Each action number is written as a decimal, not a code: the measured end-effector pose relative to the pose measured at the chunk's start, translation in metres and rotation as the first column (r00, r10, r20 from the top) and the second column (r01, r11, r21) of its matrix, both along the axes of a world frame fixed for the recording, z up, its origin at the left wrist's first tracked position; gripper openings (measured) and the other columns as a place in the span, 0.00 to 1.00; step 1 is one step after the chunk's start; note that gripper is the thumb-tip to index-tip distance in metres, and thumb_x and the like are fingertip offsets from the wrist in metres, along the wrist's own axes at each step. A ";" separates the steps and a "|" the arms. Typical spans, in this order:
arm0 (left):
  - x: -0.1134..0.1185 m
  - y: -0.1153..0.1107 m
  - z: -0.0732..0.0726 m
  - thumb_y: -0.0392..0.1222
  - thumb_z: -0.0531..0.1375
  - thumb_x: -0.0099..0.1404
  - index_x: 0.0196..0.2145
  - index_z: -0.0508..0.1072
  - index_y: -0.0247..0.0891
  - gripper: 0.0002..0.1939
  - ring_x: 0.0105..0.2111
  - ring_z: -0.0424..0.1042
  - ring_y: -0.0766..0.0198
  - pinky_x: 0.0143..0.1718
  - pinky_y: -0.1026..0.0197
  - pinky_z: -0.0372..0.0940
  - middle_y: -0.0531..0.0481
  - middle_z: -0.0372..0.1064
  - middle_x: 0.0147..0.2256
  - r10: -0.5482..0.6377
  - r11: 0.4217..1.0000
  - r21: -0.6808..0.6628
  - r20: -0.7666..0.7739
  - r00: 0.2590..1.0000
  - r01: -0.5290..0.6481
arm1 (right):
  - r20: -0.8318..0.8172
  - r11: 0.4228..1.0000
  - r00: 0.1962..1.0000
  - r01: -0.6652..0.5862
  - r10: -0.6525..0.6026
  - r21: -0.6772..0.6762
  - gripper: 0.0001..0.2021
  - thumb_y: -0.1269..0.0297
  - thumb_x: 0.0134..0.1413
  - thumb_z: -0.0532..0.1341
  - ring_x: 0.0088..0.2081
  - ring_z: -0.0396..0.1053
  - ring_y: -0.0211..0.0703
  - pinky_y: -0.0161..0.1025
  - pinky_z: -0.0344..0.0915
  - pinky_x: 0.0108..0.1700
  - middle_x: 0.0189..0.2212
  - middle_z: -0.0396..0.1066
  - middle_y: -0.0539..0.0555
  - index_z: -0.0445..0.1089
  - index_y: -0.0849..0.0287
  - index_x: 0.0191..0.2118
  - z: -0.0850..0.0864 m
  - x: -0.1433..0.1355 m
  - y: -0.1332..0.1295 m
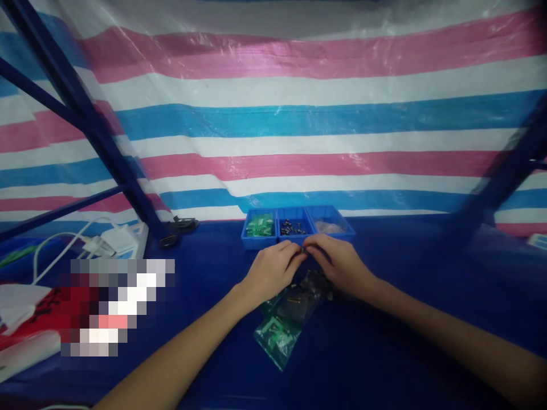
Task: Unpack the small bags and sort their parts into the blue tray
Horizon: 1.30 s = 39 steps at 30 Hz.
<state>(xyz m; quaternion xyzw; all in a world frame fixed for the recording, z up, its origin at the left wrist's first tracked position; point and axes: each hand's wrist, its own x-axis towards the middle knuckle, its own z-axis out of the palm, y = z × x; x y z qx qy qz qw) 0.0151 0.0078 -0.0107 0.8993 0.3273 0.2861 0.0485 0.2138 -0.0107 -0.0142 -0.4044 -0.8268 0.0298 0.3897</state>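
Both my hands meet just in front of the blue bins, fingertips pinched round one small dark part [303,249]. My left hand [273,269] grips it from the left, my right hand [342,263] from the right. Below them on the blue table lie small clear bags: one with green pieces [277,337], one with a brass-coloured screw [294,304], and a dark one [315,281] partly under my right hand. Behind my hands, the left bin [260,241] holds green packets, the middle bin [287,238] small dark metal parts, and the right bin [348,232] clear bags.
At the left are a white power strip [142,242] with cables, a red bag [70,304] and a blue tray [47,247]. Dark items [183,223] lie near the back edge. Blue metal posts [102,148] stand before a striped sheet [299,119].
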 end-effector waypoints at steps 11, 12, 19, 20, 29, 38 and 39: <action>-0.001 0.001 0.002 0.45 0.47 0.76 0.34 0.70 0.36 0.18 0.33 0.68 0.65 0.35 0.62 0.61 0.51 0.67 0.31 -0.044 0.997 -0.059 0.035 0.998 0.046 | 0.169 0.996 0.985 -0.053 0.039 0.078 0.06 0.68 0.67 0.54 0.39 0.71 0.44 0.40 0.67 0.42 0.37 0.73 0.55 0.68 0.58 0.43 -0.004 0.008 0.005; -0.001 0.001 0.003 0.46 0.47 0.76 0.33 0.69 0.36 0.18 0.33 0.67 0.65 0.35 0.62 0.61 0.51 0.66 0.31 -0.028 0.998 -0.051 0.050 0.998 0.031 | 0.199 0.995 0.979 -0.053 0.035 0.088 0.07 0.67 0.67 0.54 0.39 0.71 0.45 0.41 0.67 0.41 0.37 0.72 0.55 0.69 0.58 0.44 -0.002 0.009 0.005; -0.007 0.006 0.006 0.43 0.47 0.76 0.32 0.72 0.35 0.19 0.36 0.70 0.65 0.41 0.60 0.65 0.49 0.69 0.37 0.054 0.998 -0.020 0.108 0.993 -0.052 | 0.303 0.975 0.939 0.107 -0.163 0.194 0.09 0.66 0.67 0.52 0.44 0.66 0.52 0.46 0.64 0.45 0.39 0.71 0.60 0.69 0.60 0.41 0.013 0.010 0.031; -0.007 0.006 0.005 0.42 0.47 0.75 0.32 0.72 0.35 0.19 0.35 0.70 0.64 0.41 0.59 0.65 0.49 0.69 0.36 0.055 0.998 -0.013 0.093 0.994 -0.054 | 0.302 0.972 0.936 0.125 -0.182 0.197 0.09 0.66 0.66 0.53 0.44 0.65 0.52 0.47 0.64 0.45 0.38 0.70 0.60 0.70 0.60 0.41 0.013 0.009 0.037; -0.010 0.009 -0.003 0.46 0.57 0.70 0.45 0.75 0.39 0.12 0.43 0.71 0.58 0.45 0.55 0.68 0.47 0.70 0.41 -0.047 0.997 -0.060 -0.108 0.993 0.041 | 0.383 0.959 0.888 0.181 -0.255 0.218 0.12 0.66 0.66 0.52 0.42 0.63 0.54 0.49 0.60 0.45 0.38 0.69 0.63 0.72 0.62 0.38 0.016 0.001 0.037; -0.011 0.017 -0.010 0.35 0.58 0.67 0.44 0.75 0.38 0.09 0.42 0.71 0.60 0.44 0.58 0.67 0.47 0.69 0.41 -0.091 0.985 -0.155 -0.068 0.993 0.080 | 0.433 0.993 0.894 0.078 -0.110 0.092 0.10 0.66 0.66 0.53 0.40 0.63 0.53 0.49 0.62 0.43 0.35 0.68 0.60 0.70 0.60 0.37 0.003 -0.002 -0.019; -0.011 0.018 -0.010 0.33 0.57 0.66 0.43 0.75 0.38 0.10 0.41 0.71 0.60 0.44 0.58 0.67 0.47 0.70 0.40 -0.092 0.984 -0.158 -0.061 0.994 0.081 | 0.441 0.996 0.893 0.073 -0.091 0.058 0.10 0.67 0.66 0.53 0.39 0.64 0.52 0.48 0.62 0.42 0.35 0.68 0.60 0.70 0.60 0.36 0.000 -0.003 -0.020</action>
